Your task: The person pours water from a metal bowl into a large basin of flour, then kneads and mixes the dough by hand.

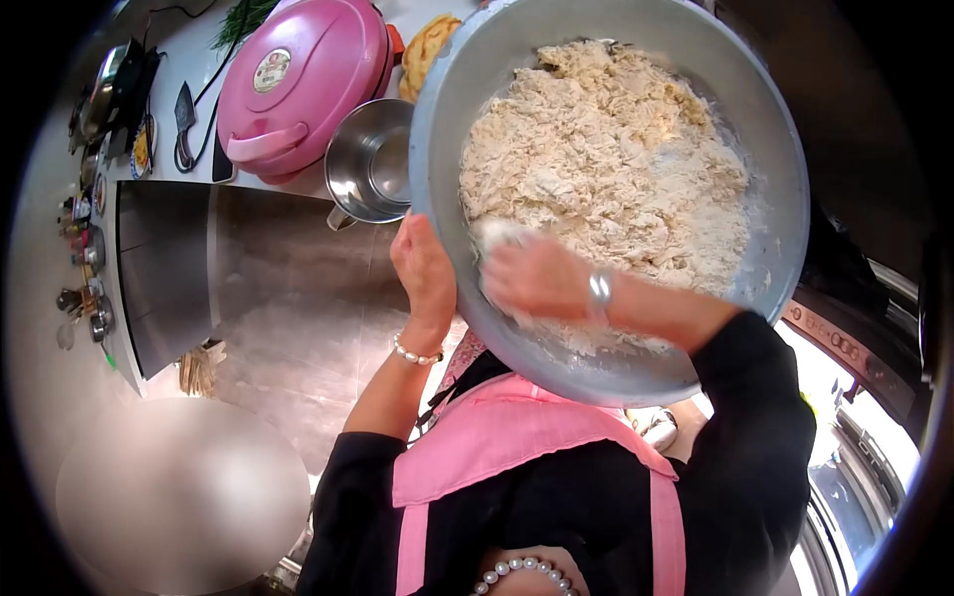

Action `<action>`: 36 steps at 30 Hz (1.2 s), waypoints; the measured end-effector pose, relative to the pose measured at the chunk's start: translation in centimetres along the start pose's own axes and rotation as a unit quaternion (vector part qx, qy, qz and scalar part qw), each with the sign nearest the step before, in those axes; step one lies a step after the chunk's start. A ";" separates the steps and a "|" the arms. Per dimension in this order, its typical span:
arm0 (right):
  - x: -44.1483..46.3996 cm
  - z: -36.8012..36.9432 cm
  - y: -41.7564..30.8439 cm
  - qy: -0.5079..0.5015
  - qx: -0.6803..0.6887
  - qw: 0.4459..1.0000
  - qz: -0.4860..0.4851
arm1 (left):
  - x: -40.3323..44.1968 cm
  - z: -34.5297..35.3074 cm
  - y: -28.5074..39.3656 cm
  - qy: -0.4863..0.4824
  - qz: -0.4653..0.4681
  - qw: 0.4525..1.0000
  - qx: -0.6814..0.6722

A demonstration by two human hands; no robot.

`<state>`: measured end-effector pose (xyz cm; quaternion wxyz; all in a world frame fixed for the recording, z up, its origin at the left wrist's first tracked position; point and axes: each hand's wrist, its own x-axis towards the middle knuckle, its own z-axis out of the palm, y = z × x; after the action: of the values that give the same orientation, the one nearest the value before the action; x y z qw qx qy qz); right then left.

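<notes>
A large grey metal basin (pixel 780 149) holds a shaggy, floury dough (pixel 606 169) in loose flakes. My left hand (pixel 427 273) grips the basin's near left rim from outside, with some fingers hidden against the wall. Inside the basin, my right hand (pixel 537 280) is curled at the dough's lower left edge, a bit blurred by motion. Whitish dough or flour covers its fingertips. A steel cup with a handle (pixel 373 164) stands just left of the basin, close to my left fingertips.
On the counter at upper left sit a closed pink electric griddle (pixel 298 84), flatbread (pixel 429 52), a knife-like dark blade (pixel 185 107) and green stalks (pixel 243 20). A control panel with knobs (pixel 830 333) lies at right. A round pale surface (pixel 184 497) fills the lower left.
</notes>
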<state>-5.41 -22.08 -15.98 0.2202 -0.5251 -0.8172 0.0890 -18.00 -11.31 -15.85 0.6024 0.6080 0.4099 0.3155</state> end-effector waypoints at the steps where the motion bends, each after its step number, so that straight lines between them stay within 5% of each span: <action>1: 1.9 0.4 2.3 0.025 -0.030 0.999 0.003 | -0.1 -0.1 0.0 0.000 -0.003 1.000 0.007; 6: 5.4 -3.3 17.9 0.090 -0.134 0.965 0.208 | 0.0 0.3 1.2 0.027 -0.062 0.997 0.042; 10: -3.8 -9.4 25.6 0.062 -0.087 0.849 0.518 | 0.4 0.9 2.0 0.025 -0.083 0.995 0.049; 13: -14.5 -12.8 23.0 0.072 -0.188 0.738 0.644 | -0.1 0.9 2.3 0.027 -0.104 0.994 0.012; 14: -18.3 -12.9 20.5 0.070 -0.217 0.738 0.635 | -0.1 0.7 2.4 0.030 -0.112 0.993 -0.004; 17: -23.8 -12.4 10.1 -0.131 -0.163 0.681 0.702 | -0.3 0.9 2.8 0.030 -0.132 0.990 -0.026; 19: -25.5 -9.6 2.5 -0.227 -0.201 0.719 0.625 | -0.3 0.6 2.2 0.035 -0.129 0.990 -0.043; 21: -23.6 -9.0 -1.2 -0.253 -0.108 0.685 0.675 | 0.0 0.8 2.0 0.046 -0.119 0.991 -0.049; 26: -24.5 -12.2 10.3 -0.299 -0.153 0.733 0.591 | 0.0 0.7 2.2 0.045 -0.100 0.994 -0.010; 27: -26.4 -11.7 14.4 -0.205 -0.272 0.805 0.486 | 0.0 0.9 2.3 0.048 -0.102 0.994 -0.011; 28: -22.3 -12.9 17.3 -0.198 -0.237 0.780 0.543 | 0.0 1.1 2.6 0.052 -0.100 0.994 -0.014; 30: -17.1 -13.2 22.2 -0.059 -0.214 0.824 0.521 | 0.0 1.1 2.4 0.051 -0.097 0.994 -0.004; 32: -13.4 -14.0 24.4 -0.078 -0.271 0.861 0.423 | 0.1 0.8 2.0 0.042 -0.095 0.994 0.015; 36: -18.9 -13.0 21.5 -0.013 -0.188 0.858 0.478 | -0.2 0.6 2.4 0.042 -0.122 0.991 0.020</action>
<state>24.78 -30.82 -17.60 0.0372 -0.8815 -0.4693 0.0353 -17.30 -11.63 -13.49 0.6058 0.5521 0.5121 0.2568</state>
